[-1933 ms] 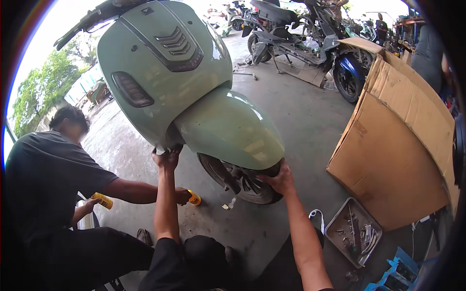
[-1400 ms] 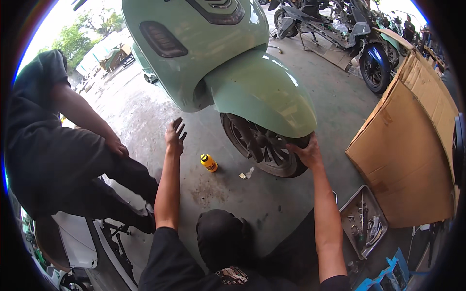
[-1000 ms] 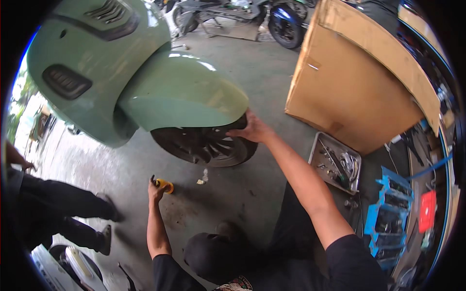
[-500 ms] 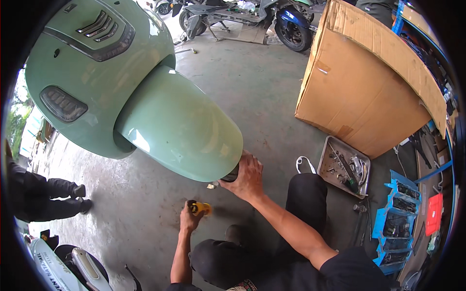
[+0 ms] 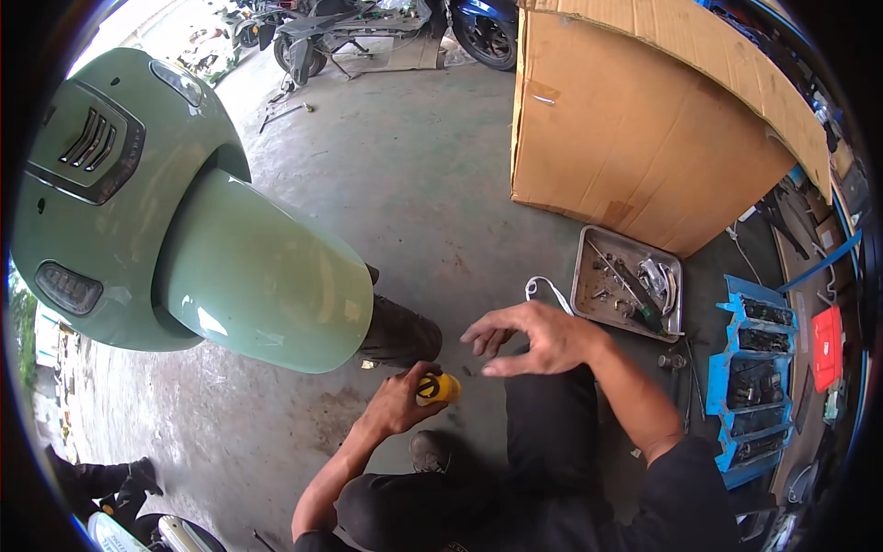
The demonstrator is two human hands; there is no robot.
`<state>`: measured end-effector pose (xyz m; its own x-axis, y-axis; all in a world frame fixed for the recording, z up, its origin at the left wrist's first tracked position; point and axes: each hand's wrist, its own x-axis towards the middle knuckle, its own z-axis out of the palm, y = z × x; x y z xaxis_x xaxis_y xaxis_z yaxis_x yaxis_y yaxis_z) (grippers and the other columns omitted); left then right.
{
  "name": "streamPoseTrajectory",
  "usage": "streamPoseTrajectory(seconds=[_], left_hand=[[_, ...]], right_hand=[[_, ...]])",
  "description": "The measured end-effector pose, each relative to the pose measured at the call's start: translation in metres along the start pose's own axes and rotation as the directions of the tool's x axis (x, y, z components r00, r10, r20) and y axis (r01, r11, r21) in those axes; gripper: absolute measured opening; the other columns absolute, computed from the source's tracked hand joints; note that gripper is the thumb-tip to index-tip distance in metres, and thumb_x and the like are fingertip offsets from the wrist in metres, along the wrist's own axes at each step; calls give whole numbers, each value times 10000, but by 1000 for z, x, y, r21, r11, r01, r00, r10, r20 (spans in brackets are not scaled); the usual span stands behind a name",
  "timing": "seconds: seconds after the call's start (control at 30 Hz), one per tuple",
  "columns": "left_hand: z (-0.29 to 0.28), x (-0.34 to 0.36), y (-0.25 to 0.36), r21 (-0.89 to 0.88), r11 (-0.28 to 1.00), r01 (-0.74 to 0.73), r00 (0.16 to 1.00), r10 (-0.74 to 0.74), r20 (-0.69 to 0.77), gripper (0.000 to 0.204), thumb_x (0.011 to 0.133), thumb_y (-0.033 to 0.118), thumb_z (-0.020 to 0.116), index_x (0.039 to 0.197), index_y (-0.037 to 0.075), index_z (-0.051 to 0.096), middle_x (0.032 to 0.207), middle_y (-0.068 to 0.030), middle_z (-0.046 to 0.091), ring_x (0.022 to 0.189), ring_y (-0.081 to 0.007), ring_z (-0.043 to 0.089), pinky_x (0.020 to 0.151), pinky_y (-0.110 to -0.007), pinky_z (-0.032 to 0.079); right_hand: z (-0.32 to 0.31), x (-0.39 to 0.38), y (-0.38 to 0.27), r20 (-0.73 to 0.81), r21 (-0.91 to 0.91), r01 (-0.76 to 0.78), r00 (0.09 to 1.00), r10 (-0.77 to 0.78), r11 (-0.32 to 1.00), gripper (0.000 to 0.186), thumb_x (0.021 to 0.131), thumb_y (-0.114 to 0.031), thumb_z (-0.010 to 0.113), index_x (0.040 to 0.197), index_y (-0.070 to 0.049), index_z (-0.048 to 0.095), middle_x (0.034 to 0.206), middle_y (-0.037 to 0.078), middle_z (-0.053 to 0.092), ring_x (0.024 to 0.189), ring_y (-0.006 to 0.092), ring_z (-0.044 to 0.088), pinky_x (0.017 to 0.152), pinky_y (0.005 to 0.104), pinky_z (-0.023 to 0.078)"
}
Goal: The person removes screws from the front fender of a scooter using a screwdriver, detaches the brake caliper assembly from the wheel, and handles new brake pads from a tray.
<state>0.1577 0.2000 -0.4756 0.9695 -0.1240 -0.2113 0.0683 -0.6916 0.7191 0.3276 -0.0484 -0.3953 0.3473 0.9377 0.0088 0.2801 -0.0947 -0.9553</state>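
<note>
My left hand grips a small yellow and black cylindrical thing, perhaps a can or bottle, just below the front tyre of a scooter. The dark front tyre sticks out from under the pale green front fender. To the right of the tyre, my right hand hovers with its fingers apart and curved, holding nothing and touching nothing. Above my left knee, the yellow thing is held off the floor.
A metal tray of loose parts and tools sits beside a large cardboard box. At the right stand a blue toolbox and a red case. Another scooter stands behind. A person's leg shows lower left.
My right hand has let go of the front tyre and moved right. My left hand has brought the yellow thing up and right, closer to the tyre. The view has shifted rightward.
</note>
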Motion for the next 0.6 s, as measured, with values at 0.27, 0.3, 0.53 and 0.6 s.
streamPoseTrajectory(seconds=[0.27,0.3,0.53,0.6], left_hand=[[6,93,60,-79,994,-81,997,79,-27,545,807,303,814,1163,25,508,1084,-202,670,1046,-406,663,899,-461,540],[8,98,60,-98,994,-54,998,50,-42,580,802,290,819,1203,32,490,1114,-216,659,1071,-405,658,922,-456,534],[36,114,41,-515,852,91,996,-81,43,1099,797,301,866,1578,99,120,1576,-248,299,1457,-393,354,1144,-502,393],[42,102,20,-330,943,51,987,3,162,1177,876,533,723,1603,123,-106,1660,-234,70,1527,-404,152,1237,-464,213]], right_hand=[[-36,-2,84,228,-102,-142,960,162,985,1119,629,-401,927,1531,-65,356,1419,160,545,1081,298,651,948,422,528],[-33,-1,96,174,-172,-50,981,80,984,1124,626,-393,929,1533,-66,350,1438,161,531,1109,308,647,963,432,522],[-12,9,173,-169,-237,-238,965,201,942,975,677,-365,892,1483,-109,405,1110,194,714,1056,391,680,943,463,541],[-28,20,205,-274,-251,-255,944,184,934,926,678,-373,889,1443,-98,446,1100,191,717,1033,394,685,922,472,547]])
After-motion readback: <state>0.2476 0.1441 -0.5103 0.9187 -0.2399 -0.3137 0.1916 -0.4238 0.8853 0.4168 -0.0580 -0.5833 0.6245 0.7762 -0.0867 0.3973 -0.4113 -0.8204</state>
